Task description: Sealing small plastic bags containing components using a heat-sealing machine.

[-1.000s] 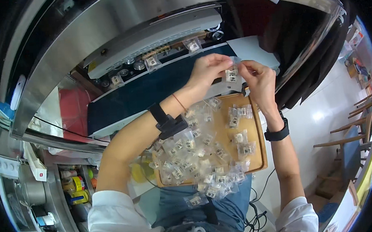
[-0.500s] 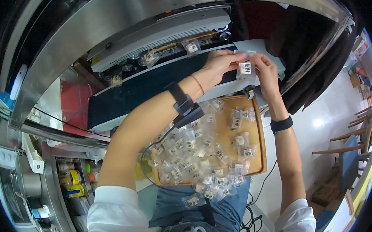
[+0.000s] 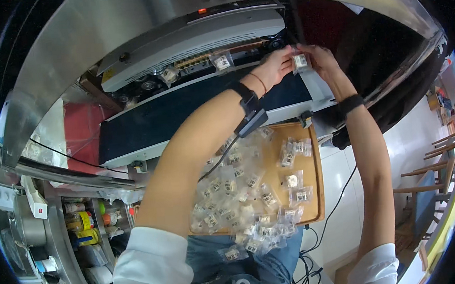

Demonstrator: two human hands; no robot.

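Note:
Between both hands, a small clear plastic packet (image 3: 300,62) with a printed label is held up at the right end of a bag sealing machine (image 3: 189,44). My left hand (image 3: 276,67) pinches its left side, and the fingers of my right hand (image 3: 321,60) close on its upper right edge. Along the sealer's front, two similar packets (image 3: 222,62) hang above the dark conveyor belt (image 3: 147,127), further left than my hands. Below my arms, a heap of labelled packets (image 3: 231,194) lies on a wooden tray (image 3: 318,188), some spilling over its near edge onto my lap.
A steel frame (image 3: 175,3) arches over the sealer. Shelves with jars (image 3: 85,220) stand at the left. Black cables (image 3: 310,268) hang beside the tray on the right. Wooden chairs (image 3: 425,181) stand further right. A cable runs from the device on my left wrist.
Both hands have moved farther away with the packet, closer to the sealer's right end. The packets along the sealer have shifted left.

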